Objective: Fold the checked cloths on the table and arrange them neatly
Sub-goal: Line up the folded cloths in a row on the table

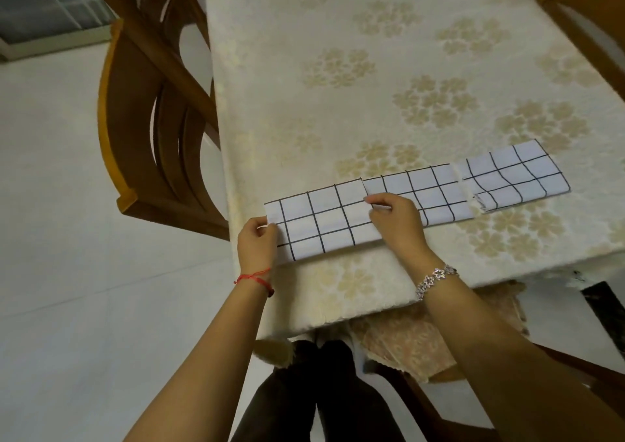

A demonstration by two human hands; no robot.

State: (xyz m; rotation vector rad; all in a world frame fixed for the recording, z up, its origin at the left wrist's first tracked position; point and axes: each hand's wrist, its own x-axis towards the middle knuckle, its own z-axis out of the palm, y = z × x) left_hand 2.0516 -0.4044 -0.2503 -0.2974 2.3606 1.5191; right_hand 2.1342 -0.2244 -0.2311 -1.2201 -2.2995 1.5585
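Your left hand (257,238) pinches the left end of the nearest folded checked cloth (321,225), which lies at the table's (372,69) near left corner. Your right hand (395,218) pinches its right end, where it meets the middle cloth (422,194). Beyond that, the far cloth (517,177) lies just apart, completing a row. Risk: the left end sits at the table edge; an uneven pull can drag it over, skew the row, or disturb the middle cloth.
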